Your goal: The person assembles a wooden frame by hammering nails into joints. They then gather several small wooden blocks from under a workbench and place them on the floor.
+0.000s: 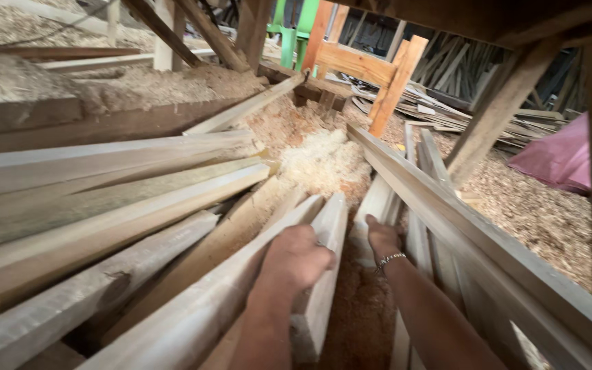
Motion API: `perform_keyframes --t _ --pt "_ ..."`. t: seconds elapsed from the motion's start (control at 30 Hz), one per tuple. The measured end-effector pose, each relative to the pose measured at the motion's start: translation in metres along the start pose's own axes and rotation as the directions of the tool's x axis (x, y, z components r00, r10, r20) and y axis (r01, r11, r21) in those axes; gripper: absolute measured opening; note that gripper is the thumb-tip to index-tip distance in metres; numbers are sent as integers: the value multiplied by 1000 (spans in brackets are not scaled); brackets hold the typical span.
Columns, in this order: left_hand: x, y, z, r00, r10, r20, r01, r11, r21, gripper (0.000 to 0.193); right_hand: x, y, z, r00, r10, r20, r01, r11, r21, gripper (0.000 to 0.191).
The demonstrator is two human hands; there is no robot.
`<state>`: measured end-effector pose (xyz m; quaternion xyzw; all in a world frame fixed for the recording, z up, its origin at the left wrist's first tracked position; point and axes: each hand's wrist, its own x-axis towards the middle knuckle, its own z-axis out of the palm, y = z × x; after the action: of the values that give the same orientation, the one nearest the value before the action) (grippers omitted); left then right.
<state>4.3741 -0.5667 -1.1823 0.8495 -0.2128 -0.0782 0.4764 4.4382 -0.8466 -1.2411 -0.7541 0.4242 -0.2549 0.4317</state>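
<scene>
Lower centre of frame: left hand [297,259] is closed around the edge of a pale planed plank [323,274], which runs from bottom centre up toward mid-frame, tilted on edge. Right hand [382,238] sits just right of it, fingers flat against a second pale plank [373,209]; grip not clear from this angle. A metal bracelet [390,259] is on that wrist. Sawdust [354,308] fills the gap between the two planks. Left half of frame: loose stack of long planks [104,205] fanned out. Right: long grey beam [460,226] running diagonally. Centre top: heap of wood shavings [316,161]. Upper middle: orange wooden frame [378,75]. Far right: pink sheet [560,157].
</scene>
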Motion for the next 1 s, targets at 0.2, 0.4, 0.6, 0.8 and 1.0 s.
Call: perform_keyframes --t 0.2,0.4,0.6,0.8,1.0 --pt "5 -4 5 998 54 -40 -52 997 49 45 -18 -4 -17 960 82 267 -126 980 154 92" --pt "13 -14 10 1000 29 7 -30 995 91 43 -50 -6 -18 882 178 436 -301 925 232 49" --pt "17 -17 21 993 84 -78 -78 994 72 46 -68 17 -21 939 54 339 -114 981 158 55" --pt "-16 -18 13 994 -62 -93 54 995 -85 50 -109 14 -29 966 20 256 0 997 -78 74" --pt "-53 -10 -8 991 -107 -77 99 990 -96 50 -171 7 -47 918 35 396 -22 999 -37 57"
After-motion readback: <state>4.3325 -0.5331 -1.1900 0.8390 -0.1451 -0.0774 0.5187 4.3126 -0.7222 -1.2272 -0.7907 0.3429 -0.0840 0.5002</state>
